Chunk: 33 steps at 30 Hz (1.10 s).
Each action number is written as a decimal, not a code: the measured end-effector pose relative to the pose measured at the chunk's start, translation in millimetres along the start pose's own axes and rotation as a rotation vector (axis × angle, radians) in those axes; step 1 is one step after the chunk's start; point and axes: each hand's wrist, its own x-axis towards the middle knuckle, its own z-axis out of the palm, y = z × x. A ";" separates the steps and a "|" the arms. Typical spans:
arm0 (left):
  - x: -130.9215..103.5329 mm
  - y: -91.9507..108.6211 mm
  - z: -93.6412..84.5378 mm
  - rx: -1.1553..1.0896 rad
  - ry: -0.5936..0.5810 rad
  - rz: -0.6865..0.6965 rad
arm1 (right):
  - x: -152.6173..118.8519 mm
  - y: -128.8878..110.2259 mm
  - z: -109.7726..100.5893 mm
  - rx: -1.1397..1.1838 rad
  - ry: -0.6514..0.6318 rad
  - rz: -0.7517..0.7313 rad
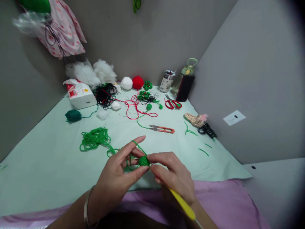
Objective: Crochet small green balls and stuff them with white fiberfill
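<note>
Yellow-handled hook [182, 203], nearest item, handle emerging below the right hand [172, 173], working tip not visible; right hand closed about the hook, thumb and forefinger meeting at the near-right edge of the green crocheted piece [144, 161]; said piece small and rounded, raised between both hands above the pale table cover [47, 159]; left hand [116, 170] pinching it between thumb and fingers, forefinger extended, green working strand [140, 147] looped over it; bracelet [86, 208], one, at left wrist; loose bundle of green yarn [95, 139], beyond the left hand; orange snips [164, 129], beyond the piece, blades pointing left; red-handled scissors [173, 104], farther back; red yarn tangle [135, 109], spread at centre; black yarn heap [106, 93], beside the tissue box [82, 97]; white ball [126, 83] and red ball [137, 82], side by side near the wall; risks, as judged: a loop could slip should the hook tip withdraw; stitches could tighten or slacken should the forefinger shift and tension change; the loosely coiled bundle could knot if pulled sharply, jerking the piece.
</note>
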 end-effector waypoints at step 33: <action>7.6 -11.5 -18.5 -0.350 -0.275 -0.049 | 10.5 -4.1 0.1 1.073 0.325 0.890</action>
